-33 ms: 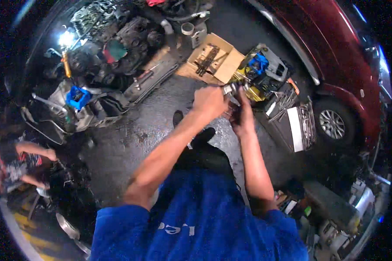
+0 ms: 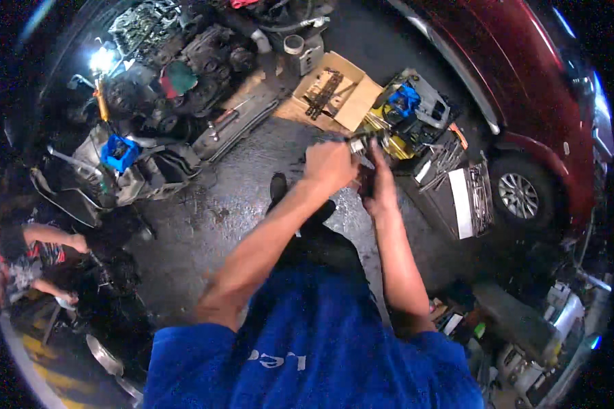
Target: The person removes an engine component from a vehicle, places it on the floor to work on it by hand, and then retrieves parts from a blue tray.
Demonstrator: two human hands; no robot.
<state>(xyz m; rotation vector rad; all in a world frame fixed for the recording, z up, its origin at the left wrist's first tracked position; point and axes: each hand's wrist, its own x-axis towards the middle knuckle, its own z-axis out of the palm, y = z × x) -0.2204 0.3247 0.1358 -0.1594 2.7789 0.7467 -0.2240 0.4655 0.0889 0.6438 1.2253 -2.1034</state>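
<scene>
My left hand (image 2: 329, 163) is closed at chest height above the floor, gripping a small metal part (image 2: 358, 144) that juts out at its right; what exactly it is I cannot make out. My right hand (image 2: 378, 180) is raised beside it, fingers curled around the underside of the same part and partly hidden. Beyond my hands lie an open cardboard box (image 2: 355, 102) holding dark metal pieces, a grey and yellow crate (image 2: 430, 105) with a blue item in it, and a dark tray (image 2: 430, 208) of wrenches.
A dark red car (image 2: 552, 82) and its wheel (image 2: 515, 194) are at right. Engine parts (image 2: 205, 61), a work light (image 2: 102, 61) and a blue bin (image 2: 119, 153) fill the upper left. Another person (image 2: 41, 245) crouches at left. Boxes (image 2: 450, 320) lie lower right.
My left hand has dropped very slightly while still closed on the part. My right hand has shifted very little.
</scene>
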